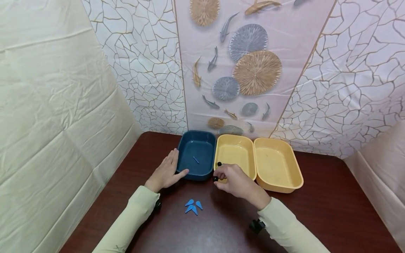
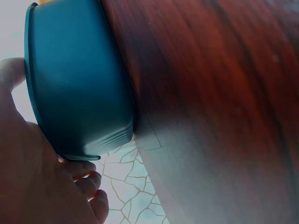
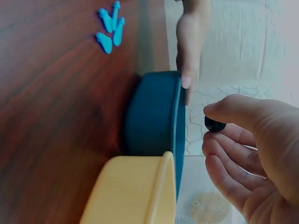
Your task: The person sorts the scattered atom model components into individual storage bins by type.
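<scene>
One black ball (image 1: 215, 179), pinched by the right hand's (image 1: 235, 180) fingers, is likely light, hard, rolly; grip its middle. Another black ball (image 1: 219, 163) shows at 12 o'clock. One blue tray (image 1: 197, 177), containing one blue stick (image 1: 196, 160), is at 10; two yellow trays (image 1: 278, 188) at 2; four blue pieces (image 1: 189, 202) at 7. The left hand (image 1: 165, 173), fingers wide, touches the blue tray.

Brown tbl (image 1: 227, 225) w/ navy bin (image 1: 204, 151), 2 yellow bins (image 1: 276, 161), 4 blue pcs (image 1: 199, 204)

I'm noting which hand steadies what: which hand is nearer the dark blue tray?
The left hand. It touches the left side of the dark blue tray; the right hand is apart from it, above the near side of the middle yellow tray, pinching a small black ball.
</scene>
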`<state>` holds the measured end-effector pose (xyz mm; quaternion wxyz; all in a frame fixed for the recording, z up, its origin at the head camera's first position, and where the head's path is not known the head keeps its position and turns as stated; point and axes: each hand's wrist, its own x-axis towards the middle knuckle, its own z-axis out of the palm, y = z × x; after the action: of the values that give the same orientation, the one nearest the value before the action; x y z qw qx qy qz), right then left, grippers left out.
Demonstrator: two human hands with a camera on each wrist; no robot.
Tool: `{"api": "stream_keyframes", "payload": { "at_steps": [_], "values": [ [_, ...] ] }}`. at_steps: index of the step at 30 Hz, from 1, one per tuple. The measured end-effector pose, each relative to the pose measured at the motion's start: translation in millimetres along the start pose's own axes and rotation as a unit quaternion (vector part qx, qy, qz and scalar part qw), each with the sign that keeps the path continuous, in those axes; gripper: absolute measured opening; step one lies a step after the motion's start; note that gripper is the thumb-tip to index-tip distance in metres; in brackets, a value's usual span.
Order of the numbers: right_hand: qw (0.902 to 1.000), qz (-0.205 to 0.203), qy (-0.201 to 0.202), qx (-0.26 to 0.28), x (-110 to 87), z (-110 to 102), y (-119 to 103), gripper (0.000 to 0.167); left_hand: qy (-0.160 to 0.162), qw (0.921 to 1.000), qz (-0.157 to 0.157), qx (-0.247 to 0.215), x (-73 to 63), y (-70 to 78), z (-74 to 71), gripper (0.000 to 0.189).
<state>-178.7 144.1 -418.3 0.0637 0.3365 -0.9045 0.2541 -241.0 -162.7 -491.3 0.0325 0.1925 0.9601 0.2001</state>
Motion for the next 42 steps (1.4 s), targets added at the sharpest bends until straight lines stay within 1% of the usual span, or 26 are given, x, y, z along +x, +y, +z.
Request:
{"api": "stream_keyframes", "payload": {
  "at_steps": [5,10,15,20,27,34,42],
  "values": [
    [0.9998,-0.001,0.013,-0.013,5.2,-10.4,4.2,0.018,-0.003,1.0000,-0.001,-0.001,0.0,0.1,0.3,0.103],
    [0.9994,0.014,0.022,-0.024,10.0,-22.0,11.7,0.017,-0.002,1.0000,-0.001,0.000,0.2,-0.2,0.8,0.103],
    [0.9990,0.032,0.023,-0.020,12.1,-30.8,21.8,0.018,-0.005,1.0000,-0.004,0.003,-0.6,-0.1,0.2,0.103],
    [0.9986,0.042,0.031,-0.012,13.9,-32.6,34.4,0.018,-0.003,1.0000,-0.003,0.004,-0.7,-0.2,0.1,0.103],
    [0.9959,0.086,0.028,-0.005,14.9,-25.6,57.2,0.016,-0.002,1.0000,-0.002,0.002,0.5,-1.2,1.3,0.103],
    [0.9942,0.101,0.035,-0.001,15.1,-11.0,83.3,0.013,-0.003,1.0000,-0.003,0.002,-0.5,-2.4,0.9,0.103],
    [0.9917,0.125,0.030,0.011,17.8,9.7,107.8,0.014,-0.004,1.0000,0.001,0.000,-0.3,-0.8,-0.8,0.103]
  ]
}}
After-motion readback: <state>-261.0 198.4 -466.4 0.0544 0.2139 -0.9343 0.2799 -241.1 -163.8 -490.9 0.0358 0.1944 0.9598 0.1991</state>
